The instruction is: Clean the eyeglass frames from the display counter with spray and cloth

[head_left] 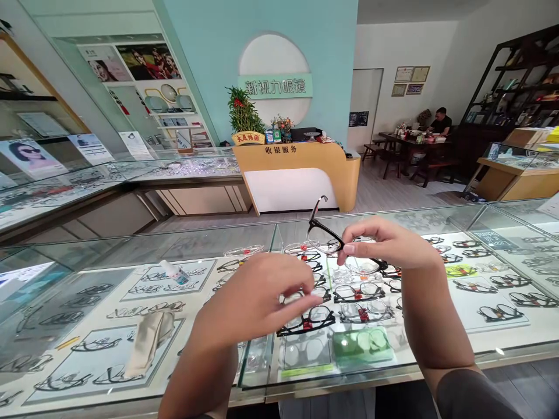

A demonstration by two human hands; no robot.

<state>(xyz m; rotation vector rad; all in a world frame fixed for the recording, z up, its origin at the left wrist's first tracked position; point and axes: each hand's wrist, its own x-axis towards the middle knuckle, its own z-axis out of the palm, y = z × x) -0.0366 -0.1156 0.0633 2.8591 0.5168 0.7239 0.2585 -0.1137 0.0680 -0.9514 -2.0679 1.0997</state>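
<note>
Over a glass display counter lined with spectacles, the right hand that I watch from my remote seat grips a pair of black-rimmed eyeglasses near the bridge, thumb against fingers, with one lens out beyond the fingertips, the other below the hand and a temple arm angled upward. The left hand, nearer the camera and lower, hangs over the counter partly open, its thumb and forefinger parted, well short of the eyeglasses. Beneath both hands I see rows of display frames, several with red tags at the bridge, and a green box near the counter's front edge. To the left, a small white bottle with a blue label appears tilted, and a beige cloth lies nearer the camera. Across the floor stands a wood-toned cashier desk, a leafy potted plant on its top, below a Chinese-character sign. At far right, a person in dark clothing sits at a dark wooden table.
</note>
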